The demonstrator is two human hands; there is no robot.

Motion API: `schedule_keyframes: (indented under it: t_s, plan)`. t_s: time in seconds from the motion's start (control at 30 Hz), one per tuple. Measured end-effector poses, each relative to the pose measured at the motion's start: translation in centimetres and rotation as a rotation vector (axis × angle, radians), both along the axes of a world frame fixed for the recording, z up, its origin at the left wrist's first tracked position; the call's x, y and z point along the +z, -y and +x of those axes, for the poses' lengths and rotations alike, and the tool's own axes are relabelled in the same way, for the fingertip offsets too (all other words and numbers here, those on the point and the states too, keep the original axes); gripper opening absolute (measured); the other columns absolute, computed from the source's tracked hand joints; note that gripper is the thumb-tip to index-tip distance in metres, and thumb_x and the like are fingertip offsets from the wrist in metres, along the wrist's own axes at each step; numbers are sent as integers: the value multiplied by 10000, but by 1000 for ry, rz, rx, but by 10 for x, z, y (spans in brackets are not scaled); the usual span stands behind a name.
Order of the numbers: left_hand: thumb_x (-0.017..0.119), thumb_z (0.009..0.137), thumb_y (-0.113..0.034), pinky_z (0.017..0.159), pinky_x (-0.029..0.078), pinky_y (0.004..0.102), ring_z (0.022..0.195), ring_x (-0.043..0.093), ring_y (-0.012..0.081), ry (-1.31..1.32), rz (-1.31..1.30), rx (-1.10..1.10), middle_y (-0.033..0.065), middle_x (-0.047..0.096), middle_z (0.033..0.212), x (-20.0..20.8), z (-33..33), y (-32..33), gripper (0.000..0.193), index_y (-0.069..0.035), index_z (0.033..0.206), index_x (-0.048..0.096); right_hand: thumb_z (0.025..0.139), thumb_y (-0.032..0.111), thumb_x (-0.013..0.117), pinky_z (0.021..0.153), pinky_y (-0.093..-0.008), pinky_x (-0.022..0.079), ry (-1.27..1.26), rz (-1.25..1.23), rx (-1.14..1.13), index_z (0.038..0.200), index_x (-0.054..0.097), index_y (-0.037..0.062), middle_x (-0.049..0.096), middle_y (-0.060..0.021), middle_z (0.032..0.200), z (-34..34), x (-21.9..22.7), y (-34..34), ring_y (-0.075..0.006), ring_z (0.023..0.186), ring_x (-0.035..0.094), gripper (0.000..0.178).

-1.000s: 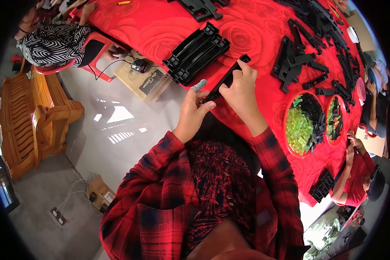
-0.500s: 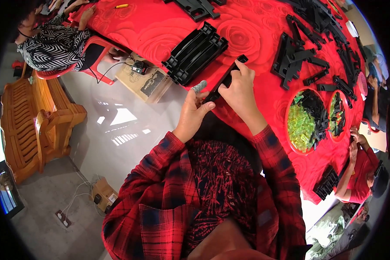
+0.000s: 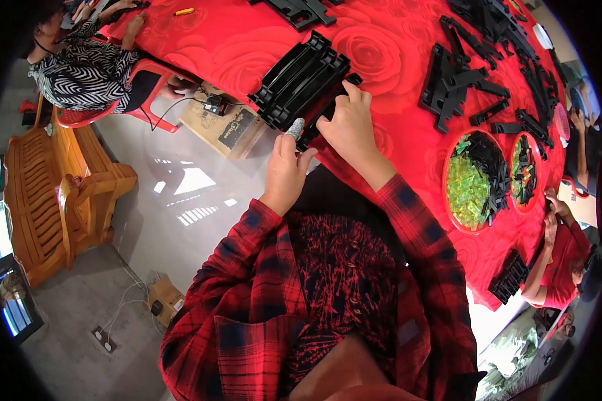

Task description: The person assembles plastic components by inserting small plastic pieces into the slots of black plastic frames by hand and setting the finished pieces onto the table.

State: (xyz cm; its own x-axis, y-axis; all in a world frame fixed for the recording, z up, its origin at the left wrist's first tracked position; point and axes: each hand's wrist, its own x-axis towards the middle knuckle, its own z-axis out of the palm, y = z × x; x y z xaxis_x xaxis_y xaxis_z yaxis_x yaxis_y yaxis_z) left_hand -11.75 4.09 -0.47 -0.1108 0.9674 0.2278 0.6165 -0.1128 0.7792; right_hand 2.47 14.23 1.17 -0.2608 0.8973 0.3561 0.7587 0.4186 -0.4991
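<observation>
A long black plastic part [image 3: 354, 79] lies at a slant beside a row of similar black plastic parts [image 3: 299, 79] at the table's near edge. My right hand [image 3: 352, 128] grips its far end, fingers closed over it. At its near end my left hand [image 3: 285, 170] holds on with thumb and fingers; one of those fingers wears a grey wrapping [image 3: 295, 127]. Much of the held part is hidden by my hands and merges with the dark row, so I cannot tell whether the two touch.
Red rose-patterned cloth [image 3: 374, 50] covers the table. To the right are a heap of black parts [image 3: 458, 83] and red-rimmed bowls of yellow-green and black pieces [image 3: 468, 190]. A seated person [image 3: 80, 77] is at the far left, another person in red [image 3: 555, 267] at right. A cardboard box [image 3: 224, 130] stands below.
Both hands have moved a little forward and left, bringing the long black part up beside the row. The row itself looks unmoved.
</observation>
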Motion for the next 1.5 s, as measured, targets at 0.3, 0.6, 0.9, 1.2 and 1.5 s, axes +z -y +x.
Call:
schedule_keyframes:
  t_s: [0.3,0.6,0.9,1.2,1.5]
  plan:
    - [778,855,-137,655,507,458,798,604,390,-161,27,28,171,574,974,-7,-5,0,372,1,1129,567,760,122,742,1052,-486,431,-103,-48,50,985,666,-144,528,-308,1358,11,-14,-4,-464,1204,480,357]
    - [774,865,-123,721,548,431,893,647,373,-184,64,84,186,585,1161,-9,-2,-1,340,9,1108,576,816,58,721,1049,-477,436,-88,-51,58,1031,659,-108,507,-282,1377,13,-14,-3,-454,1214,473,279]
    - [757,876,-108,715,554,425,939,635,375,-247,95,101,187,568,1154,-17,1,-3,332,9,1127,574,830,26,712,1050,-482,438,-118,-39,63,1069,634,-92,472,-275,1405,15,-19,-1,-454,1224,468,277]
    - [748,880,-62,745,503,436,905,581,374,-234,164,163,197,549,1082,-14,4,-1,321,12,1161,613,819,-33,705,1014,-454,475,-241,48,-44,1132,631,-23,516,-227,1328,12,-22,3,-406,1184,536,323]
    - [721,881,-38,732,552,442,951,627,386,-336,324,136,190,547,1187,-20,5,-9,247,10,1068,567,930,-95,543,853,-359,607,-836,-590,-97,1193,528,-62,600,-168,1153,6,-55,1,-230,965,684,265]
